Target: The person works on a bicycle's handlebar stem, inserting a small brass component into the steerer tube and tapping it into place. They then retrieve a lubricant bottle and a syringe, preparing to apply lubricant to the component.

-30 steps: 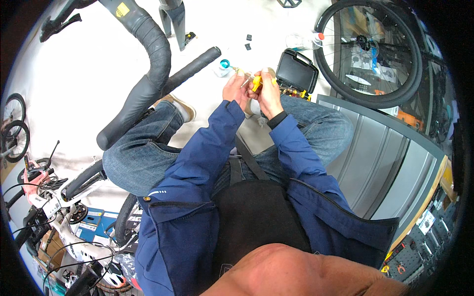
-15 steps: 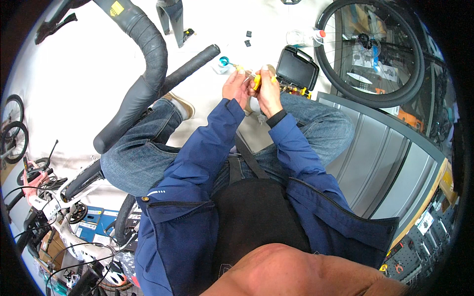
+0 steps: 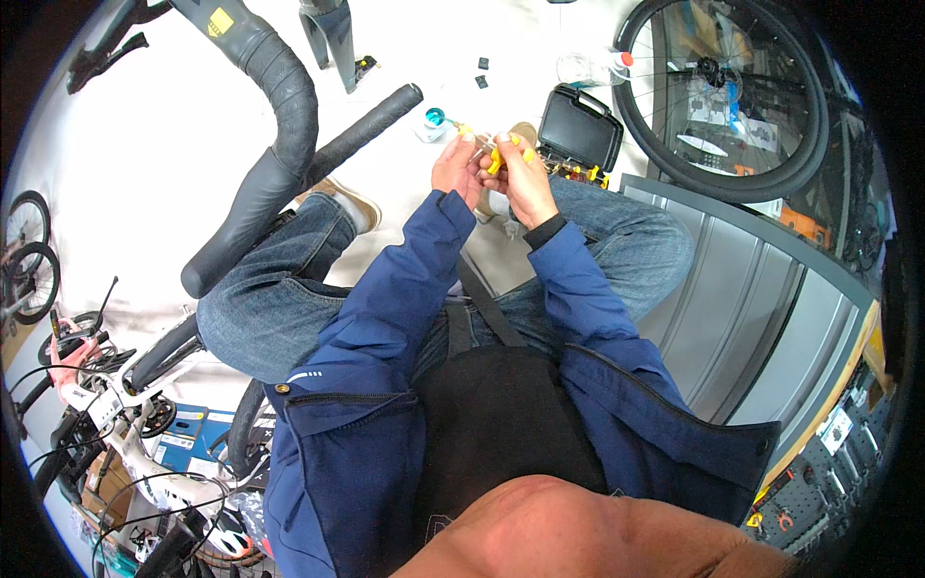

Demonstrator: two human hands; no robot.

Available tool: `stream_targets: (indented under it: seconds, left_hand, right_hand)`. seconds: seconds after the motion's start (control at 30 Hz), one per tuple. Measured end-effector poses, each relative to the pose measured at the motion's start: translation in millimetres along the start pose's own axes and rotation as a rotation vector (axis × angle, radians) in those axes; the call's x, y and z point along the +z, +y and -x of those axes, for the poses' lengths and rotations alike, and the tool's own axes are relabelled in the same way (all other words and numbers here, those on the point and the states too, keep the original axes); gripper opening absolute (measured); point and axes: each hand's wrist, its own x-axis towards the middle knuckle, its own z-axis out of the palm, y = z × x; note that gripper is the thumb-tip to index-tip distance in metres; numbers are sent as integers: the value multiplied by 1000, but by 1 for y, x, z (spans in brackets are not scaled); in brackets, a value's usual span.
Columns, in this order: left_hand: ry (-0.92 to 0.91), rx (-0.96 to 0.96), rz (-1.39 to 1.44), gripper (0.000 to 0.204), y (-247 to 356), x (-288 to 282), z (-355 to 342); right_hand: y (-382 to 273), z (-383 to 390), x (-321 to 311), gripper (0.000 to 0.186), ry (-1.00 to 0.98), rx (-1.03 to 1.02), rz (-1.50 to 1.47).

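Note:
My two hands are close together above the floor, in front of my bent knees. Between the fingertips of my left hand (image 3: 456, 170) is a small yellow-ended piece (image 3: 465, 130). A blue-green cup-shaped thing (image 3: 436, 117) shows just beyond it; whether the two are joined I cannot tell. My right hand (image 3: 522, 179) pinches a small yellow fitting (image 3: 499, 161), its thumb on top. Something thin and pale spans the gap between my hands, too small to name. Right of my right hand lie an open black plastic case (image 3: 580, 131) and several yellow-and-brass small parts (image 3: 583, 175).
Tape-wrapped drop handlebars (image 3: 289, 96) rise at my left. A bicycle wheel (image 3: 817, 106) stands at the right, near a clear red-capped bottle (image 3: 588, 69). A grey metal cabinet (image 3: 713, 279) borders my right knee. A white bicycle frame (image 3: 145, 462) is at lower left.
My right hand has turned the yellow fitting slightly, and more of it shows. My left hand has barely shifted, still beside the right one.

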Motion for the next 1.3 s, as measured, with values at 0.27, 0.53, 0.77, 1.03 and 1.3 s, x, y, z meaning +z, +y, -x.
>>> stream_targets:
  seconds: [0.27, 0.53, 0.77, 1.03, 1.3]
  left_hand:
    - [-80, 20, -59, 27, -1, -8, 0]
    - [-118, 10, -78, 28, 1, -15, 0]
    - [-160, -8, -70, 29, 1, -23, -3]
    - [-131, -53, -65, 29, 3, -27, -1]
    - [-100, -50, -84, 22, 9, -6, 11]
  right_hand:
    - [-2, 11, -14, 27, -30, 44, 34]
    - [1, 10, -12, 28, -26, -8, 41]
    - [5, 14, -10, 28, -55, -42, 66]
    - [6, 18, -11, 28, -45, 1, 87]
    - [11, 19, -14, 28, -51, -47, 116]
